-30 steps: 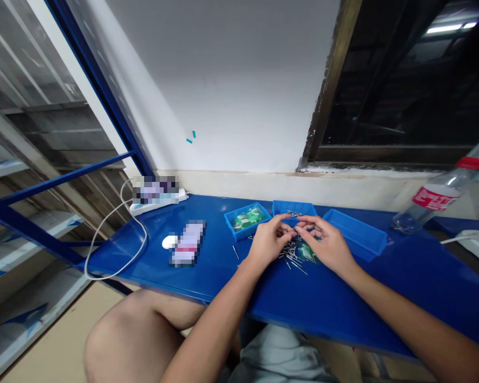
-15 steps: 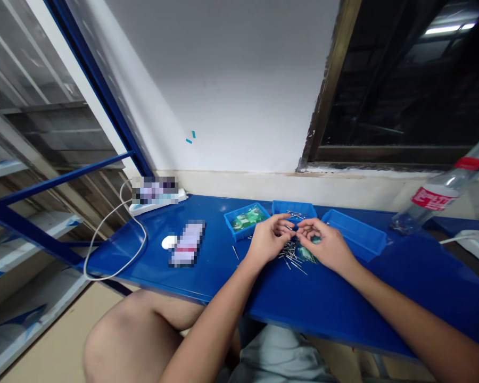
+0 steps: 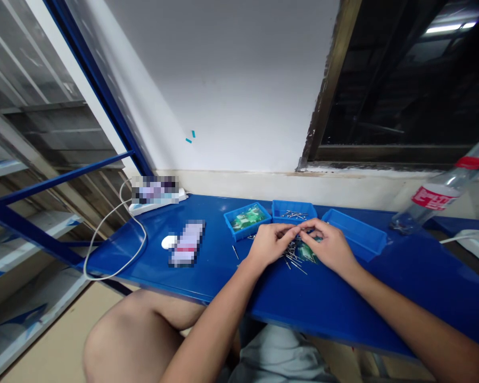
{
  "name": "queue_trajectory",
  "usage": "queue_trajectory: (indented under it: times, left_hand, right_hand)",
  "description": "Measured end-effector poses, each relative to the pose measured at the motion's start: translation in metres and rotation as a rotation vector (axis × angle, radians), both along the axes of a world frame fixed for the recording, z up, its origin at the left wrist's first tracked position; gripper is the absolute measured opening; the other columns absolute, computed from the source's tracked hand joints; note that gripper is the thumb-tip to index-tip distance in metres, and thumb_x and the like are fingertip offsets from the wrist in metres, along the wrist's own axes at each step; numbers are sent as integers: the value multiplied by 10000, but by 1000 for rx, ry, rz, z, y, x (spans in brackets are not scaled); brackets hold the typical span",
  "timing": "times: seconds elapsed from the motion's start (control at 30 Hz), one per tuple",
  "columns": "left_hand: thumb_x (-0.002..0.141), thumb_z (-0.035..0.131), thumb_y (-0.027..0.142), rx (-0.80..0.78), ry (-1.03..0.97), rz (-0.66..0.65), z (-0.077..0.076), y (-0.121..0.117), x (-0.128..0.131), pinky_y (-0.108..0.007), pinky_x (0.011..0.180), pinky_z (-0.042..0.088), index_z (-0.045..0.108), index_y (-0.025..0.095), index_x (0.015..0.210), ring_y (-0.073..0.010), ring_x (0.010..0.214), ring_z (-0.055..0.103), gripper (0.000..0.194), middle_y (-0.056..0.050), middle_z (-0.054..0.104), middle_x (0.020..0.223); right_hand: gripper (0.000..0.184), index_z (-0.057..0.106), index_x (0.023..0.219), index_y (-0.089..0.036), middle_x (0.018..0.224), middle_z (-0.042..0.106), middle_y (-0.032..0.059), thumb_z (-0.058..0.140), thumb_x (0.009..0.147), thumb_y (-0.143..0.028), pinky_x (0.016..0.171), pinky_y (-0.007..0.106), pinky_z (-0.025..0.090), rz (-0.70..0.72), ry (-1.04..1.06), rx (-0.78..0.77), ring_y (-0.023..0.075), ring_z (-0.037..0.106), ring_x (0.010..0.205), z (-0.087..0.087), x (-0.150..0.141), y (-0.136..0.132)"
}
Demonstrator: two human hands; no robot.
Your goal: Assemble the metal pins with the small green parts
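Over the loose metal pins [image 3: 292, 257] lying crisscross, the left hand [image 3: 269, 244] and right hand [image 3: 329, 246] curl fingertip to fingertip, but whether they grip a pin cannot be told.

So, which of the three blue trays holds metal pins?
The middle tray: pins lie inside it, while the left tray holds green circuit boards.

Bare forearms [image 3: 415, 319] and knee [image 3: 123, 340], pale grey shorts [image 3: 279, 356].

Blue bins [image 3: 294, 211] just beyond the hands [image 3: 269, 246] [image 3: 330, 247], loose pins [image 3: 292, 257] beneath
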State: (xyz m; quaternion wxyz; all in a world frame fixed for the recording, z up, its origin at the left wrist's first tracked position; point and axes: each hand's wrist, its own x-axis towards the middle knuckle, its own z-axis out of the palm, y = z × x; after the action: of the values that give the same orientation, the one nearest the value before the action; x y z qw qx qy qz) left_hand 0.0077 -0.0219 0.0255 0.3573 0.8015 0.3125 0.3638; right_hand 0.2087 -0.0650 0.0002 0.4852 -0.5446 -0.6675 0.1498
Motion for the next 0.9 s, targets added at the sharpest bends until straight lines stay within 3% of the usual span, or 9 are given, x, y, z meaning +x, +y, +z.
queue_trajectory:
  times: [0.1, 0.17, 0.27, 0.4, 0.57, 0.67, 0.9]
  left_hand:
    - [951, 709, 452, -100, -91, -14, -7, 4, 2, -367, 869, 646, 809, 203, 1169, -274, 997, 796, 346, -76, 818, 1142]
    - [904, 771, 381, -171, -162, -26, -14, 8, 5, -395, 929, 648, 798, 187, 1172, -278, 1032, 797, 332, -93, 819, 1134]
    - [900, 739, 196, -222, -257, -34, -21, 13, 7, -376, 946, 642, 752, 168, 1195, -241, 1022, 800, 297, -101, 823, 1096]
    - [866, 711, 103, -138, -234, 43, -21, 14, 6, -312, 863, 632, 694, 168, 1019, -202, 947, 793, 167, -75, 809, 984]
    - [829, 696, 87, -32, -104, 18, -18, 10, 3, -262, 764, 593, 566, 210, 957, -172, 826, 772, 220, 0, 770, 886]
    - [828, 698, 103, 16, -22, 4, -18, 8, 2, -245, 727, 557, 538, 223, 953, -176, 823, 763, 236, 13, 753, 868]
    - [831, 702, 126, 119, 112, 0, -14, 6, 2, -241, 685, 493, 546, 225, 916, -168, 769, 719, 203, 13, 737, 865]
  right_hand:
    - [117, 743, 978, -239, 987, 761, 62, 663, 916, -295, 703, 353, 593, 28, -52, 47, 197, 690, 732, -1, -1, 0]
    - [142, 754, 1015, -238, 973, 764, 56, 678, 909, -295, 683, 347, 590, 41, -60, 35, 189, 678, 698, -3, -3, 0]
    - [202, 768, 1080, -245, 1021, 787, 59, 710, 918, -351, 717, 360, 613, 62, -40, -8, 199, 715, 723, -4, -5, 0]
    - [213, 779, 1036, -252, 1029, 810, 61, 674, 963, -422, 755, 366, 640, 29, 4, -20, 235, 771, 825, -4, -6, 0]
    - [220, 774, 954, -240, 895, 766, 62, 681, 960, -439, 630, 323, 586, 53, -76, 29, 204, 700, 723, 1, -6, 0]
    - [193, 757, 918, -237, 800, 709, 44, 664, 964, -400, 586, 319, 536, 61, -138, 29, 190, 639, 669, 2, -6, 0]
    - [36, 674, 873, -239, 790, 661, 21, 647, 895, -246, 603, 317, 494, 78, -147, 20, 181, 597, 666, 1, -8, -2]
